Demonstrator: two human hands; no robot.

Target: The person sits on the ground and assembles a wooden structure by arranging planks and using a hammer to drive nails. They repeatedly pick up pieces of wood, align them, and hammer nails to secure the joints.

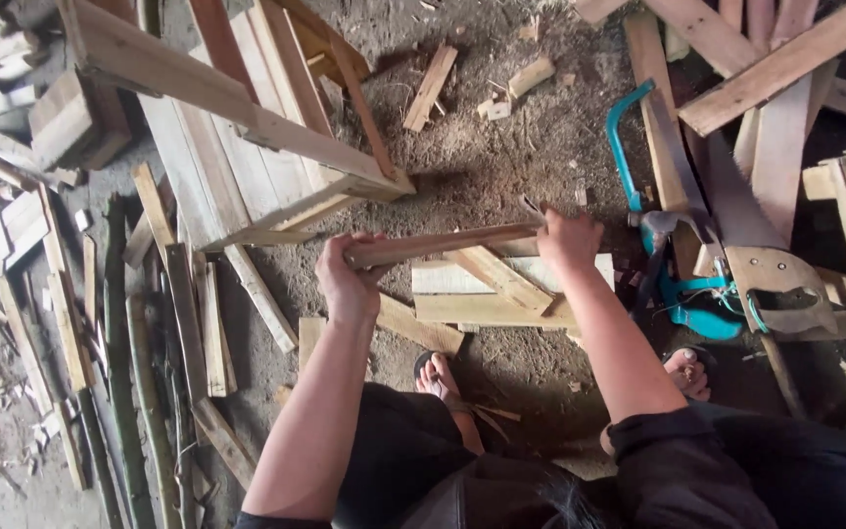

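Observation:
A narrow wooden strip [447, 242] is held level in front of me, over the dirt floor. My left hand [347, 277] grips its left end. My right hand [568, 238] grips its right end. Just below the strip lie a few short boards [487, 292] stacked on the ground. A wooden frame of slats [247, 118] stands beyond the strip, up and to the left. My feet in sandals [440, 377] rest on the floor under my arms.
A blue-framed saw [638, 167] and a wooden-handled handsaw [751, 230] lie at the right among planks [785, 64]. Loose slats and offcuts [149, 323] litter the left side. Small wood scraps [431, 86] lie on the sawdust-covered ground ahead.

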